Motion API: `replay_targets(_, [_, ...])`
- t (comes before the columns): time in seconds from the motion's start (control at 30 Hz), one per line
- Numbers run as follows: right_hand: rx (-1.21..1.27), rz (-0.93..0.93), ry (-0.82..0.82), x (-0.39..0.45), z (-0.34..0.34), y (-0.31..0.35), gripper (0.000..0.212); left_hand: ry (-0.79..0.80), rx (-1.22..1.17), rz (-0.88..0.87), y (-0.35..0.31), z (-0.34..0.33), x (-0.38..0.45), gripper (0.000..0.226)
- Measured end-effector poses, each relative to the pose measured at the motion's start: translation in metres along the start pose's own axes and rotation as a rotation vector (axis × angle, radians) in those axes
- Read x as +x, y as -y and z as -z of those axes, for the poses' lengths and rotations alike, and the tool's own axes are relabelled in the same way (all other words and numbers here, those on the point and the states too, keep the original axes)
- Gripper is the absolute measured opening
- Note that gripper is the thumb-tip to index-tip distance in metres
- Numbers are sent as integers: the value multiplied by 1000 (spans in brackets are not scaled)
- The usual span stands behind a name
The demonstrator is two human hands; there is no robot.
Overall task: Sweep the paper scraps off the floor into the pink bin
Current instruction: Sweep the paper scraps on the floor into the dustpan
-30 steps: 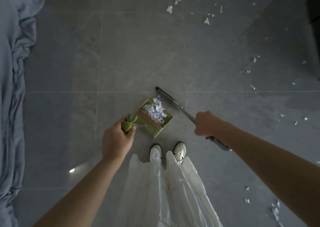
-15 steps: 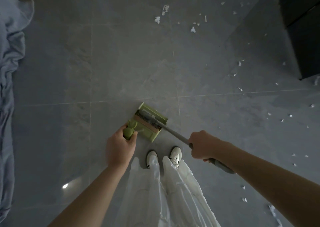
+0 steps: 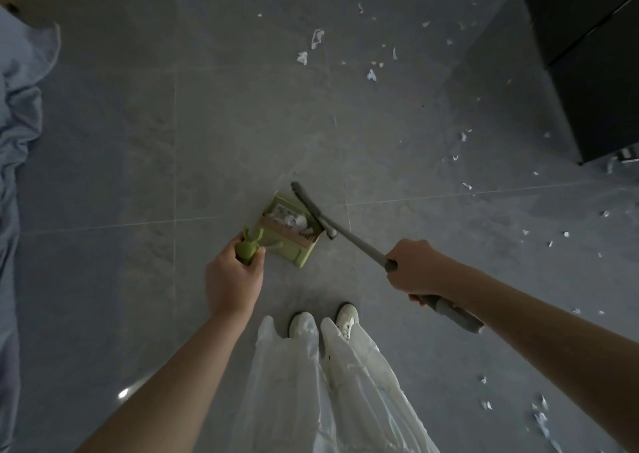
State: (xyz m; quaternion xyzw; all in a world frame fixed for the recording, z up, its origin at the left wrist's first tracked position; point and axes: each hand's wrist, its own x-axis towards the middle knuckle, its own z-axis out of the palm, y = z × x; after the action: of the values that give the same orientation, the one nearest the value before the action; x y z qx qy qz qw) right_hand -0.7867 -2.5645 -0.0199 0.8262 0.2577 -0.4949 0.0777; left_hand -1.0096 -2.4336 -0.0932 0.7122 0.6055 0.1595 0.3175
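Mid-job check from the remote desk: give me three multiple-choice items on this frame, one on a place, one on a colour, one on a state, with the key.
1. Where do most loose paper scraps lie?
A. On the floor ahead and to the person's right
B. On the cloth at the left
C. On the shoes

2. What colour is the dustpan?
A. Pink
B. Green
C. Black

3. What is the right hand doing?
A. Hanging idle
B. Resting flat on the floor
C. Gripping the grey broom handle

Key: 1 A, the white bits dot the tiles there; 2 B, its tray and the handle in the left hand are green; 3 C, the fingers wrap the handle.
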Motion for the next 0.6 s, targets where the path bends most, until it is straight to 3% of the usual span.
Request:
replay_targets(0.27, [93,-37,-53,10,13,4,20,-96,-13,26,-8,7,11,33])
replay_targets(0.6, [-16,-36,53,19,5,-1,21,-200,-22,86,-10,18,28,32])
